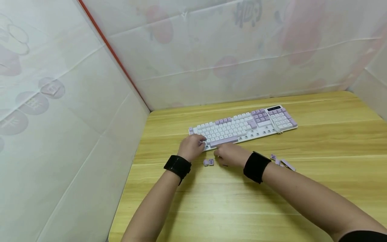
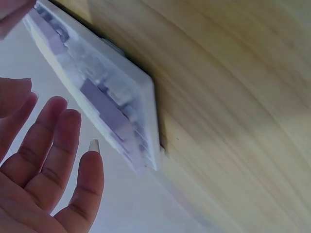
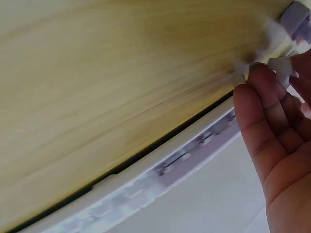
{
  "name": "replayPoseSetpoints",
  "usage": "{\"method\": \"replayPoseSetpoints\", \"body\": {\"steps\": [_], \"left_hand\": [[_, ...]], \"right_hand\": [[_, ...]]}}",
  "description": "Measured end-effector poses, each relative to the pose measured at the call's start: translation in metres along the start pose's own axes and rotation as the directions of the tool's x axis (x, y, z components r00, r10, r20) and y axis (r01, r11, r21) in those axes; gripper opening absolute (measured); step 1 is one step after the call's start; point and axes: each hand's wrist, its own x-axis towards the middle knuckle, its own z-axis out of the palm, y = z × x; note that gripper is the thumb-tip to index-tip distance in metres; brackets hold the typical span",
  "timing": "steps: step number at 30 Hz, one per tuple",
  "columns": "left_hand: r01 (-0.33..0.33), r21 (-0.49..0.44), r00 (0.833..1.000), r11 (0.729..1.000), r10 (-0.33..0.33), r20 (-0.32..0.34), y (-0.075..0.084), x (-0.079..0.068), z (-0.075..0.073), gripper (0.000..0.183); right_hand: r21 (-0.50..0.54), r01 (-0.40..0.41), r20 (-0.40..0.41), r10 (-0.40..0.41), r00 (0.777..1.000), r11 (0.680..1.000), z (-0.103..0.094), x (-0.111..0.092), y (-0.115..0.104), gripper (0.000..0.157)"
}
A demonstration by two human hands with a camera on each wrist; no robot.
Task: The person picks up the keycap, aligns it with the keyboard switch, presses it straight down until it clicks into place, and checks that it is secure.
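A white and lilac keyboard [image 1: 229, 129] lies on the table with several bare switches [image 1: 254, 134] along its front row. My left hand [image 1: 191, 148] is at its front left corner, fingers loosely bent; I see nothing held in them. Just in front of the long lilac space bar [image 1: 224, 141], my right hand [image 1: 231, 155] pinches a small pale keycap [image 3: 280, 65] between thumb and fingertips, partly hidden and blurred. Two loose lilac keycaps, one rounded [image 1: 206, 162] and one square [image 1: 211, 162], lie on the table between the hands.
More loose lilac keycaps [image 1: 288, 165] lie beside the right forearm. A white cable [image 1: 273, 122] crosses the keyboard near its number pad. The wooden table [image 1: 205, 208] meets pale printed sheets [image 1: 193, 53] behind and at the left.
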Motion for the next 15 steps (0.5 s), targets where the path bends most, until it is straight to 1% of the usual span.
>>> {"method": "replayPoseSetpoints", "body": {"steps": [3, 5, 7, 10, 12, 13, 14, 15], "left_hand": [[-0.036, -0.002, 0.999, 0.999, 0.036, -0.002, 0.006, -0.001, 0.0, 0.018], [-0.062, 0.0, 0.998, 0.998, 0.062, -0.006, 0.01, -0.002, -0.001, 0.018], [-0.078, -0.007, 0.997, 0.997, 0.078, -0.008, 0.015, -0.003, -0.002, 0.018], [-0.09, -0.028, 0.996, 0.996, 0.09, -0.006, 0.021, -0.004, -0.003, 0.019], [-0.095, -0.045, 0.995, 0.994, 0.095, -0.003, 0.026, -0.005, -0.005, 0.019], [-0.102, -0.051, 0.995, 0.994, 0.102, -0.003, 0.029, -0.005, -0.006, 0.02], [-0.109, -0.06, 0.994, 0.992, 0.109, -0.002, 0.031, -0.005, -0.006, 0.02], [-0.118, -0.07, 0.993, 0.991, 0.118, -0.003, 0.034, -0.006, -0.007, 0.02]], "right_hand": [[0.089, -0.04, -0.031, 0.043, 0.999, 0.995, -0.007, -0.004, 0.005, 0.018], [0.162, -0.08, -0.055, 0.09, 0.994, 0.983, -0.011, -0.007, 0.009, 0.024], [0.236, -0.112, -0.07, 0.131, 0.989, 0.965, -0.016, -0.01, 0.014, 0.026], [0.348, -0.156, -0.078, 0.194, 0.978, 0.925, -0.024, -0.015, 0.02, 0.027], [0.427, -0.175, -0.081, 0.23, 0.97, 0.887, -0.028, -0.018, 0.025, 0.026], [0.479, -0.189, -0.072, 0.253, 0.965, 0.857, -0.03, -0.02, 0.026, 0.025], [0.548, -0.204, -0.054, 0.278, 0.959, 0.811, -0.033, -0.022, 0.028, 0.024], [0.623, -0.216, -0.032, 0.3, 0.953, 0.752, -0.036, -0.024, 0.03, 0.023]]}}
